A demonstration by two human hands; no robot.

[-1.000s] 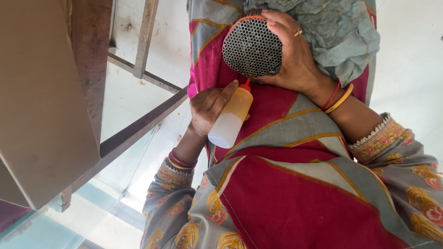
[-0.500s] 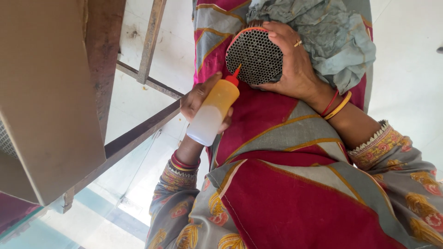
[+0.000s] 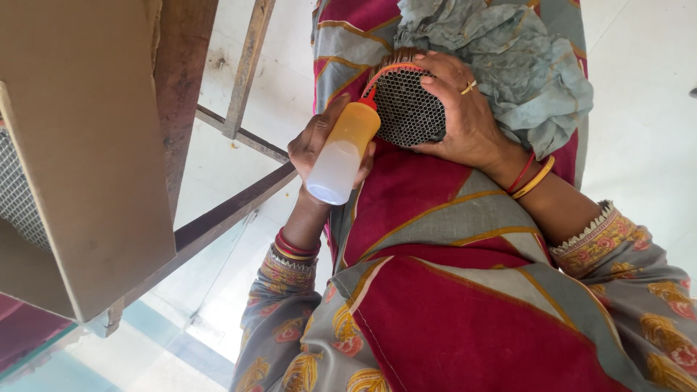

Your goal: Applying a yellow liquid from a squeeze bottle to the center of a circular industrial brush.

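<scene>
Head view looking down onto the lap. The left hand [image 3: 319, 149] is wrapping a full grip around a squeeze bottle [image 3: 343, 152], fingers closed about its translucent body, the red nozzle tip pointing up and right at the rim of a round honeycomb disc [image 3: 406, 105]. The right hand [image 3: 465, 120] is cupping that disc from the right, fingers curled firmly over its far edge, a ring showing on one finger. The disc is sitting at the far middle of the scene, held against red and grey patterned clothing, with a crumpled grey-green cloth [image 3: 508, 65] lying just beside it on the right.

Handling, as judged: the bottle is looking soft-walled and light, part full, amber liquid gathering toward the nozzle; best taken mid-body so a squeeze can be metered. The disc is appearing stiff but thin-celled, likely easy to dent on its face, so holding by the rim is suiting it.

At the left, a cardboard panel [image 3: 80, 152] is leaning by a wooden frame [image 3: 243, 72] over a pale floor [image 3: 639, 131]
</scene>
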